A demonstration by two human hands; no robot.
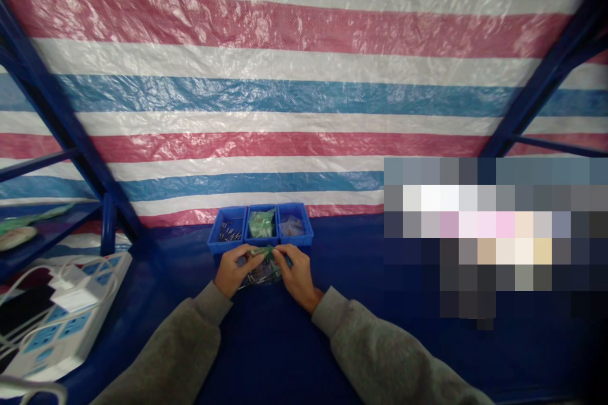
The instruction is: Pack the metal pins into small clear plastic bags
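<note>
My left hand (235, 269) and my right hand (297, 273) are close together in front of three blue bins, with thumbs and fingers pinched. Between the fingertips is a small green plastic bag (268, 252), gripped from both sides. Just below it, partly hidden by my hands, lies a clear bag (261, 273) with small metal pieces that look like screws. The left bin (219, 243) holds dark thin screws or pins. In the middle bin (263, 242) are folded green plastic bags (261, 224). Clear plastic bags (291, 226) lie in the right bin (308, 237).
A white power strip (90, 329) with blue sockets, a white charger (73, 290) and cables stands at left. Striped plastic sheeting (285, 95) hangs behind the dark blue table (180, 278). Blue metal posts (71, 133) frame both sides. The right side is pixelated.
</note>
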